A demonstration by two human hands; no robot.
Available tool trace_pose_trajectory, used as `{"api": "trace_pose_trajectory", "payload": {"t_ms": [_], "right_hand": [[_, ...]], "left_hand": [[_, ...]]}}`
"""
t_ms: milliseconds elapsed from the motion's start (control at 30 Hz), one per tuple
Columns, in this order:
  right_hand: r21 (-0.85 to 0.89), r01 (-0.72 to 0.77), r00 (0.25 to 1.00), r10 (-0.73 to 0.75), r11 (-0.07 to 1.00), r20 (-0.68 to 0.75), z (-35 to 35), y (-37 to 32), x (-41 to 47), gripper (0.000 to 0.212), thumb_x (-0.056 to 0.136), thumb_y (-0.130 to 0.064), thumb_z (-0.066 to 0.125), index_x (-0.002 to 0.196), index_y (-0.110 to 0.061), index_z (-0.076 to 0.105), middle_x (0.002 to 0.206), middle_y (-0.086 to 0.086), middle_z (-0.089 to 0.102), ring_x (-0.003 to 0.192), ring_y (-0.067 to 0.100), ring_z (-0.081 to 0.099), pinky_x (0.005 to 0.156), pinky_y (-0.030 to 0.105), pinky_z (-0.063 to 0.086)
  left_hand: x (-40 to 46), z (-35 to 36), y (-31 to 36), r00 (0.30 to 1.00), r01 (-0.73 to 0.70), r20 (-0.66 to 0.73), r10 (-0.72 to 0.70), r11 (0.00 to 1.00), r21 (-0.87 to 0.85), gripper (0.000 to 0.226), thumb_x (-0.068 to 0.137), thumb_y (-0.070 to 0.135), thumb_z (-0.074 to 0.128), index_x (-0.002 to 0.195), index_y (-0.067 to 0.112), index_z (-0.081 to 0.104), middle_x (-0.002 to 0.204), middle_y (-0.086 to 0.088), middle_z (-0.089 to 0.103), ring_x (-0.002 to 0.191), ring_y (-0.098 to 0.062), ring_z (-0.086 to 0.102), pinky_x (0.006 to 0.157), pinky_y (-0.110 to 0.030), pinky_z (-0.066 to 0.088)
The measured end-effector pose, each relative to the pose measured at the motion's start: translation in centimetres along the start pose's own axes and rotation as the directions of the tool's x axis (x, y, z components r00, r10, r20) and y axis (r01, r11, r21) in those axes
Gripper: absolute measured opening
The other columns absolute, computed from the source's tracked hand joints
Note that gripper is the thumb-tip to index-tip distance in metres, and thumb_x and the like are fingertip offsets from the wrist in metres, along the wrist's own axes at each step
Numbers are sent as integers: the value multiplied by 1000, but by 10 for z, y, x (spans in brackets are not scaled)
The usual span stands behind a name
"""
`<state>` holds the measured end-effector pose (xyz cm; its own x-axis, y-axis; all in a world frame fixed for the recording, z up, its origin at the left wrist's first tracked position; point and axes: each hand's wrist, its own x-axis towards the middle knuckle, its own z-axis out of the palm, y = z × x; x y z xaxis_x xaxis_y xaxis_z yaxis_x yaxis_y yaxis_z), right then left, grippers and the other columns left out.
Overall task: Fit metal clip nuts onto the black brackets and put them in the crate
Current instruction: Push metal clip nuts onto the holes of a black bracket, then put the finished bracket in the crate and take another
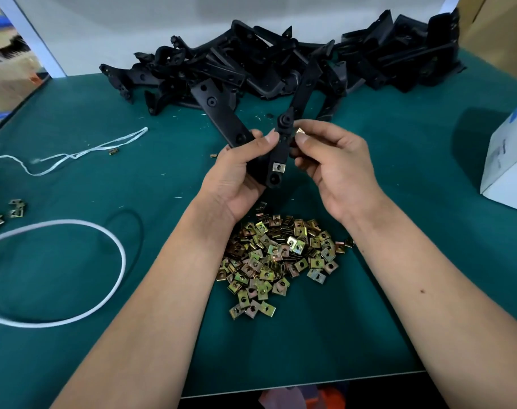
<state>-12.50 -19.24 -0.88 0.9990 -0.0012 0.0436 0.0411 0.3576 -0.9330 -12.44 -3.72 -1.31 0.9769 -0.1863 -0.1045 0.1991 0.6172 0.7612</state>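
Above the green surface (369,305), the left hand (236,175) grips a black bracket (276,160) with one nut (278,166) fitted; the right hand (337,163) pinches what looks like another clip (299,131) against its edge. Loose nuts (278,258) lie heaped below.

You held a bracket (276,154) above the table (398,172), the clip nuts (281,258) heaped nearer you and the spare brackets (281,63) piled behind. A cord (83,278) lay left, a box (511,160) right.
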Motion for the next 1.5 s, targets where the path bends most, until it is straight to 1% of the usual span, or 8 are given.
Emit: {"api": "trace_pose_trajectory", "payload": {"t_ms": [167,367,667,800,967,1133,1367,1500], "right_hand": [[84,-48,997,52,995,-52,1,1,0,10,90,4,72,97,-2,75,90,10,75,84,19,72,73,26,58],[158,-96,994,103,983,-37,2,0,0,5,87,2,75,91,-2,77,82,10,74,69,14,66,65,22,56],[77,-106,994,107,991,-14,2,0,-1,5,88,1,75,92,-2,77,79,8,73,67,11,64,64,21,55],[51,-120,993,120,991,12,2,-1,-1,7,88,2,74,86,-5,76,81,8,72,72,13,65,65,22,55],[148,-146,989,144,978,24,1,-1,-1,11,88,6,71,88,-4,75,80,8,73,70,13,65,63,21,54],[179,-91,994,79,980,76,1,-2,-2,26,90,7,68,113,-5,66,76,4,64,65,9,60,59,20,50],[134,-55,994,42,989,99,-1,0,-1,24,88,9,68,105,-7,63,65,-3,59,61,8,55,58,19,46],[74,-66,994,59,995,94,-5,1,1,24,88,8,70,107,-6,63,65,-3,59,60,9,55,57,19,46]], "left_hand": [[3,0,-2,999,4,-47,-6,999,-49,25,78,8,78,87,19,58,119,-7,52,105,-25,64,100,-43,54],[3,2,-2,999,0,-47,-3,998,-61,25,76,8,78,87,18,59,111,-6,55,90,-20,69,86,-36,61],[1,1,-2,998,12,-66,-15,998,-59,12,82,7,76,83,13,66,93,-4,67,82,-20,73,73,-34,61],[0,3,0,997,34,-68,-37,998,-44,35,76,9,77,107,11,59,113,-8,60,90,-21,70,77,-34,62],[-2,4,1,999,17,-36,-17,1000,5,24,75,9,76,83,18,56,84,-5,73,76,-20,74,66,-32,60],[-6,4,4,999,23,26,-23,999,-22,22,82,8,73,86,19,56,80,-2,75,78,-20,75,69,-34,60],[-7,7,2,997,79,-4,-79,996,38,23,79,8,74,83,21,55,79,-1,74,75,-17,74,61,-30,58],[-7,6,3,998,62,-27,-59,992,113,23,90,4,69,86,20,54,80,-3,71,76,-20,71,64,-32,58]]}}
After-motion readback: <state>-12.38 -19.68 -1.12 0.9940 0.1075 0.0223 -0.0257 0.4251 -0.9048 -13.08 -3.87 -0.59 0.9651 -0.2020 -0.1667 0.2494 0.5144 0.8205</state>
